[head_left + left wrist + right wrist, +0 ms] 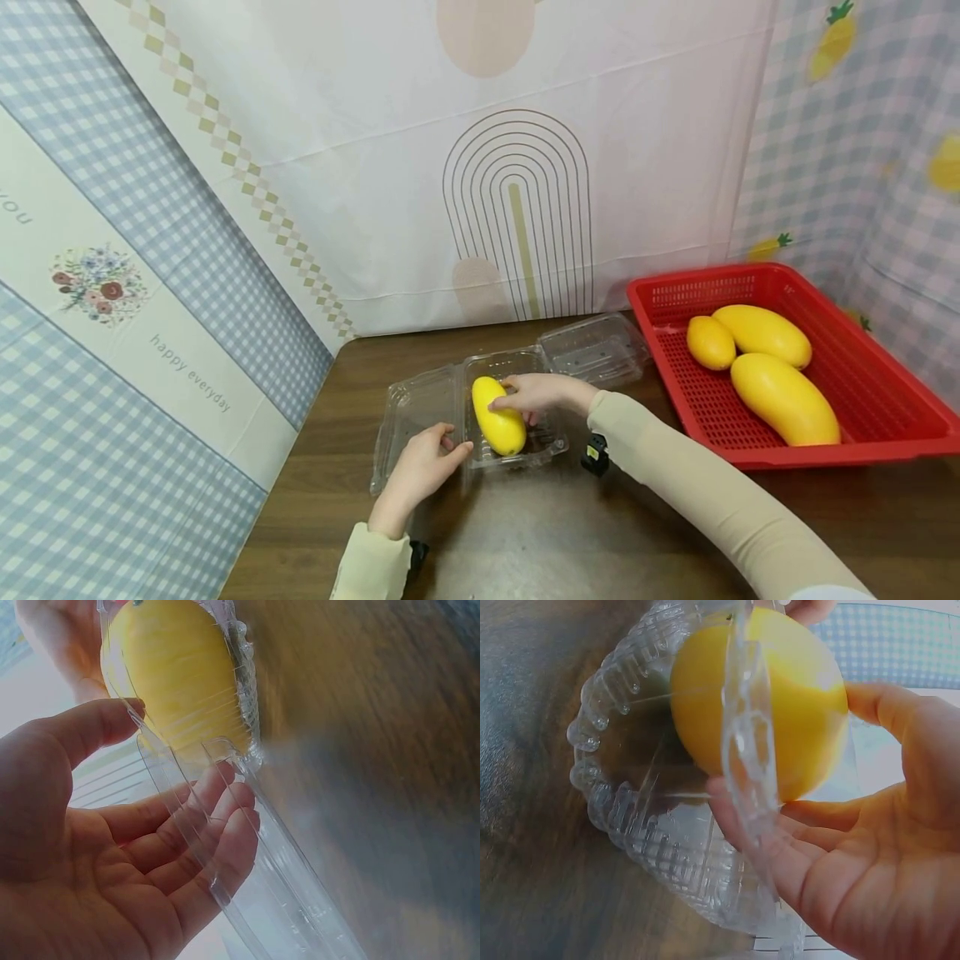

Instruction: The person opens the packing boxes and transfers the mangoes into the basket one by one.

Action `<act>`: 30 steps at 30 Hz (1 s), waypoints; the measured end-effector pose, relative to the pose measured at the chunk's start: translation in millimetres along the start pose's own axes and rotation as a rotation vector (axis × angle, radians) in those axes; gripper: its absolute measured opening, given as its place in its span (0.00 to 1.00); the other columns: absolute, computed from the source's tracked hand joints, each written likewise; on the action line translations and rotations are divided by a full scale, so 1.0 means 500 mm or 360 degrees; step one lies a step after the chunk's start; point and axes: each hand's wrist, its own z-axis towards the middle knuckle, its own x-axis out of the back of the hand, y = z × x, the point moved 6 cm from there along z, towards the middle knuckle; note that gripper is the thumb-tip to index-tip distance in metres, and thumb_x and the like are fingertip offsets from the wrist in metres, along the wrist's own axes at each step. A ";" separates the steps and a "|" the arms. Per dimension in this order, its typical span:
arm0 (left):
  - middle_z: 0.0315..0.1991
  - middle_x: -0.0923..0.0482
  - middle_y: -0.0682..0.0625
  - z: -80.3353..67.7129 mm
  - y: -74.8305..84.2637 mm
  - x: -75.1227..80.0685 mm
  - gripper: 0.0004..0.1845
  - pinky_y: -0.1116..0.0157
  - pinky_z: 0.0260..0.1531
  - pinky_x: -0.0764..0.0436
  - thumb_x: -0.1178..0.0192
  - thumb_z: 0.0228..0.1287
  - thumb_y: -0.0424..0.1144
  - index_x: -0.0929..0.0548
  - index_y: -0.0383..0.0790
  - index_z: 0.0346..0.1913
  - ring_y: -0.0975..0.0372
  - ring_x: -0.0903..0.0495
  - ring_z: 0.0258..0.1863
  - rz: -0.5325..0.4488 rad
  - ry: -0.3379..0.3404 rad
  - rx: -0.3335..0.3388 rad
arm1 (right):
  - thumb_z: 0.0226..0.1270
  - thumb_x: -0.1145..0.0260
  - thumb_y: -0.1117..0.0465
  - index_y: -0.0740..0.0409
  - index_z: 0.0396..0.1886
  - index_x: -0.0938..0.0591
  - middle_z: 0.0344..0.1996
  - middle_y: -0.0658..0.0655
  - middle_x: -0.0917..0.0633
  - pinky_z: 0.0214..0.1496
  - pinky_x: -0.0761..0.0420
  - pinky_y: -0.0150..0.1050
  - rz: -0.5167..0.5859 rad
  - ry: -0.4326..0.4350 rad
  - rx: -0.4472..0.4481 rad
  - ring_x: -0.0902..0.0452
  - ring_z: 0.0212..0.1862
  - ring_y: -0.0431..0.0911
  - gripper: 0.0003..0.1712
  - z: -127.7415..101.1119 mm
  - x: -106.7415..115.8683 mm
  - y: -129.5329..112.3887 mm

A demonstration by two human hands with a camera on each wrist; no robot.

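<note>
A long yellow mango (pixel 497 417) lies in the middle section of a clear plastic clamshell box (pixel 555 446), tilted along its length. My right hand (pixel 536 396) grips it from the right, its thumb on the fruit and fingers reaching down between fruit and box wall. In the right wrist view the box's rim crosses in front of the mango (pixel 802 697). Near the box's front left corner, my left hand (pixel 426 462) hovers over the opened lid, fingers loosely bent. In the left wrist view clear plastic overlaps the fingers of the left hand (pixel 127 862); its thumb tip meets the rim.
At the right stands a red plastic basket (pixel 682 404) with a small mango (pixel 711 342) and two larger mangoes. Another clear flap (pixel 596 346) lies behind the box, close to the basket. A patterned cloth (pixel 375 208) hangs along the back of the wooden table (pixel 517 542).
</note>
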 end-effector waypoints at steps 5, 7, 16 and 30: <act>0.38 0.18 0.46 0.000 0.001 0.001 0.28 0.54 0.39 0.19 0.36 0.68 0.49 0.20 0.27 0.57 0.58 0.20 0.35 0.0002 0.0011 0.0004 | 0.76 0.45 0.49 0.68 0.76 0.41 0.53 0.67 0.21 0.38 0.14 0.44 0.0045 0.0063 -0.0044 0.17 0.34 0.49 0.40 -0.002 0.007 0.008; 0.38 0.18 0.47 0.000 0.001 0.001 0.28 0.54 0.40 0.19 0.36 0.68 0.49 0.20 0.27 0.57 0.58 0.20 0.35 0.0003 0.0014 0.0001 | 0.76 0.46 0.50 0.68 0.76 0.41 0.58 0.68 0.23 0.39 0.14 0.45 0.0074 0.0091 -0.0066 0.17 0.35 0.50 0.38 -0.003 0.010 0.010; 0.38 0.18 0.47 0.000 0.001 -0.001 0.28 0.55 0.39 0.19 0.36 0.68 0.50 0.20 0.27 0.57 0.58 0.20 0.35 -0.0006 -0.0001 0.0003 | 0.81 0.51 0.48 0.70 0.75 0.39 0.36 0.62 0.20 0.42 0.14 0.46 0.0074 0.0124 -0.0076 0.18 0.36 0.53 0.36 -0.004 0.015 0.020; 0.37 0.18 0.47 -0.001 0.003 -0.002 0.29 0.54 0.38 0.18 0.36 0.68 0.50 0.21 0.26 0.58 0.58 0.19 0.34 -0.0017 -0.0035 0.0001 | 0.69 0.34 0.40 0.68 0.66 0.30 0.34 0.57 0.18 0.40 0.15 0.45 0.0030 0.0165 -0.0037 0.19 0.32 0.51 0.41 -0.004 0.001 0.013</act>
